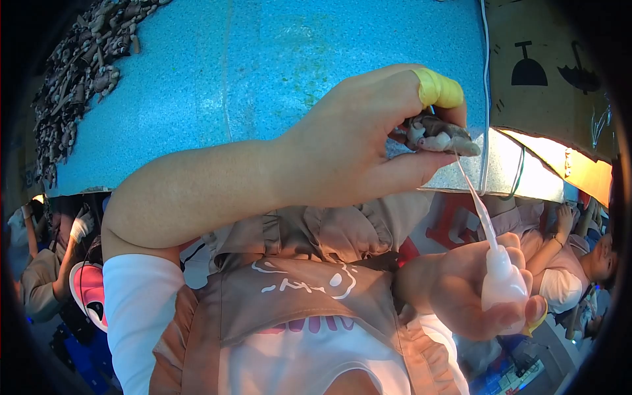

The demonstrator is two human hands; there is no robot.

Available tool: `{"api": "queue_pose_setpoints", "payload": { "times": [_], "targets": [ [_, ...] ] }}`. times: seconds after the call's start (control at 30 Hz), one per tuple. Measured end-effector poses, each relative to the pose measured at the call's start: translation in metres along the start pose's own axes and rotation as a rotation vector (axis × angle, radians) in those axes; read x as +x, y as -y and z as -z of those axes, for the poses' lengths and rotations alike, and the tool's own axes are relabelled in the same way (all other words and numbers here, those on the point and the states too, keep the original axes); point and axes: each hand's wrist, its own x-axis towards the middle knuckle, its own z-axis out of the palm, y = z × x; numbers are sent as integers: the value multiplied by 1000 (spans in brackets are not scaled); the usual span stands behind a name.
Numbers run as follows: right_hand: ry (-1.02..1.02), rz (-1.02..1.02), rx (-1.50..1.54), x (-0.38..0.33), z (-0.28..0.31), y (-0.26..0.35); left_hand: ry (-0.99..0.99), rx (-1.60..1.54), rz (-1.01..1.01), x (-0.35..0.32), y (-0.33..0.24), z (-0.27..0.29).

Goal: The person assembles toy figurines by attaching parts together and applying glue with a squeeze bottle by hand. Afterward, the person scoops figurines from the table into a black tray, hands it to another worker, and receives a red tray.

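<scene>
In the head view, the left hand [368, 135] had its grip pinched around a small grey-brown piece [442, 139], between thumb and fingers near the right end of the blue desk [263, 79]; the right hand [471, 283] had its grip wrapped around a white squeeze bottle [503, 280], whose thin nozzle [484, 217] slanted up to the piece's lower side; whether the tip touched could not be told.

The likeliest trouble was too hard a squeeze, which could flood the piece and run onto the thumb just beside the tip; a small wrist turn could skid the long nozzle off its spot, since it probably flexed easily; the yellow finger wrap [438, 89] perhaps dulled feel, so a slackened pinch could drop the piece; the white cable [486, 99] hung near the fingers, and a wide sideways swing might have snagged it.
</scene>
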Motion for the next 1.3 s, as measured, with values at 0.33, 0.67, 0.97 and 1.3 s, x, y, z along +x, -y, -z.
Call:
{"api": "queue_pose_setpoints", "payload": {
  "times": [0.33, 0.67, 0.97, 1.3],
  "targets": [
    [-65, 51, -149, 2, 4, -3, 27, -79, 0, -4, 6, -3],
    [-44, 34, -68, 2, 5, -2, 53, -105, 68, -6, 6, -4],
    [8, 26, -65, -1, 6, -1, 88, -147, 168, -5, 0, 0],
    [27, -39, -49, -3, 10, -7, 90, -135, 273, -6, -5, 3]
  ]
}}
